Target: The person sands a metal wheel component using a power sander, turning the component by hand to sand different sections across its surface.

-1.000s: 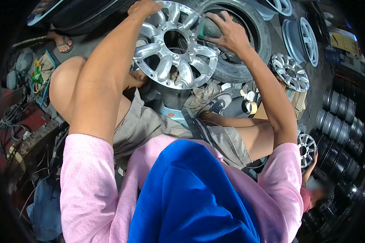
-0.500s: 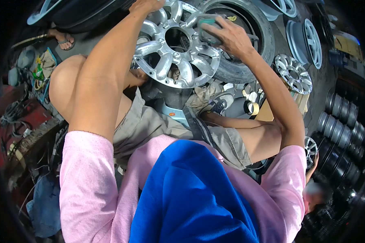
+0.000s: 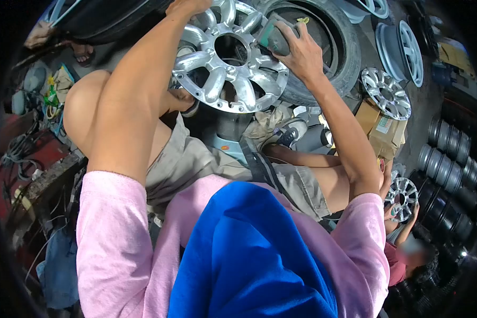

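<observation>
A shiny silver wheel face [image 3: 214,90] with wide spokes rests on a dark round support between my knees. My left hand [image 3: 190,6] is at its upper left rim, partly cut off by the frame's top edge, and its fingertips are hidden. With curved fingers, my right hand [image 3: 303,53] holds a grey-green pad [image 3: 273,38] against the wheel's right-hand spokes. Behind that hand a worn tire [image 3: 350,58] lies on the ground.
Another silver wheel face [image 3: 385,94] lies by a cardboard box [image 3: 387,139] at right. A co-worker [image 3: 397,262] holds a spoked wheel [image 3: 403,199] at lower right. Stacked rims [image 3: 440,167] line the right side. Another person's foot [image 3: 82,52] is at upper left.
My right hand has shifted with the pad, first down and then slightly up along the wheel's right side. The co-worker's wheel and hands show more fully. Another person's hand has appeared at upper left.
</observation>
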A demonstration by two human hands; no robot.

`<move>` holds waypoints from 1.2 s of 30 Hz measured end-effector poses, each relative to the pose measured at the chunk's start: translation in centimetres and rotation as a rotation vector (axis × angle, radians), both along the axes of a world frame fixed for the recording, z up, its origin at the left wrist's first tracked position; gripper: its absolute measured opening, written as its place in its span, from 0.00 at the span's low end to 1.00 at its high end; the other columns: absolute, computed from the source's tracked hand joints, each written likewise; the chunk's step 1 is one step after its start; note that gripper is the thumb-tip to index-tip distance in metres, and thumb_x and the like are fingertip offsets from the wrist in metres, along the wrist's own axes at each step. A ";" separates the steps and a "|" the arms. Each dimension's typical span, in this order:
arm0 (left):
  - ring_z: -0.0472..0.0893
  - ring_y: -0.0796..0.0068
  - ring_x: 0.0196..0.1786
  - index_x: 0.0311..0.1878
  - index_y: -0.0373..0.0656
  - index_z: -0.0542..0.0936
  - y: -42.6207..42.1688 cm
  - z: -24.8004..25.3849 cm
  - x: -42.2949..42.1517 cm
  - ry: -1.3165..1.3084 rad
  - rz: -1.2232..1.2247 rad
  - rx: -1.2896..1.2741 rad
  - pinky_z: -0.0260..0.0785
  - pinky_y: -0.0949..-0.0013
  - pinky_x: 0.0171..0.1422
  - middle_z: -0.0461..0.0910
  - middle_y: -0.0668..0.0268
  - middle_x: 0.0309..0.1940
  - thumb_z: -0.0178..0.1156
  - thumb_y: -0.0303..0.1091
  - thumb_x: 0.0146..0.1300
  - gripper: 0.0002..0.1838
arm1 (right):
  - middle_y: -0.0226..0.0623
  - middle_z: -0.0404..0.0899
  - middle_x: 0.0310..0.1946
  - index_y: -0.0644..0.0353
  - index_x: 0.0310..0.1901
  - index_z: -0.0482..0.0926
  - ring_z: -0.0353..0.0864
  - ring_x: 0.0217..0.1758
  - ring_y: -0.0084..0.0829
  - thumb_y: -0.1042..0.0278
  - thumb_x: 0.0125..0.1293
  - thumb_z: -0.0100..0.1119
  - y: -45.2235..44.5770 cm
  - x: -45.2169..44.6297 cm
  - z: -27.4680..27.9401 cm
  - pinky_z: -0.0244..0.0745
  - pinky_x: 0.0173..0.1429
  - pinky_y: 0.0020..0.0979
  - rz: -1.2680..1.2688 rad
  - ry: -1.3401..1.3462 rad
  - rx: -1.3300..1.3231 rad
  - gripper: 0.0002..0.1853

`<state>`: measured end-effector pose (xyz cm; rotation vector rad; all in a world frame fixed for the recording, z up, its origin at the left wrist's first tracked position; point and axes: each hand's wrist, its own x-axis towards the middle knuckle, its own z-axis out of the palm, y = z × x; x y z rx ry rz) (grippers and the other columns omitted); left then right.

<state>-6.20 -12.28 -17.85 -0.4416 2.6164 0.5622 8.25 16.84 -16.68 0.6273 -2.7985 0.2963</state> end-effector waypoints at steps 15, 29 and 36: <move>0.89 0.62 0.53 0.52 0.41 0.90 1.1 0.8 0.0 0.010 -0.048 -0.006 0.80 0.58 0.61 0.91 0.60 0.47 0.59 0.60 0.69 0.30 | 0.38 0.73 0.59 0.29 0.71 0.69 0.86 0.54 0.45 0.58 0.49 0.82 0.8 -1.5 1.3 0.87 0.50 0.43 0.046 -0.050 0.155 0.46; 0.89 0.56 0.53 0.53 0.37 0.89 4.5 2.6 -1.3 0.029 -0.238 0.051 0.78 0.55 0.62 0.90 0.54 0.47 0.56 0.65 0.70 0.36 | 0.41 0.76 0.54 0.42 0.65 0.75 0.84 0.53 0.51 0.52 0.54 0.79 9.0 9.1 6.4 0.81 0.54 0.48 -0.429 -0.226 -0.118 0.36; 0.81 0.46 0.67 0.66 0.40 0.82 7.4 -6.4 -7.6 0.343 -0.591 -0.001 0.69 0.47 0.73 0.83 0.41 0.59 0.52 0.83 0.60 0.53 | 0.49 0.77 0.55 0.67 0.62 0.74 0.80 0.60 0.52 0.51 0.49 0.83 10.4 13.8 6.2 0.75 0.62 0.46 -0.531 -0.255 -0.270 0.43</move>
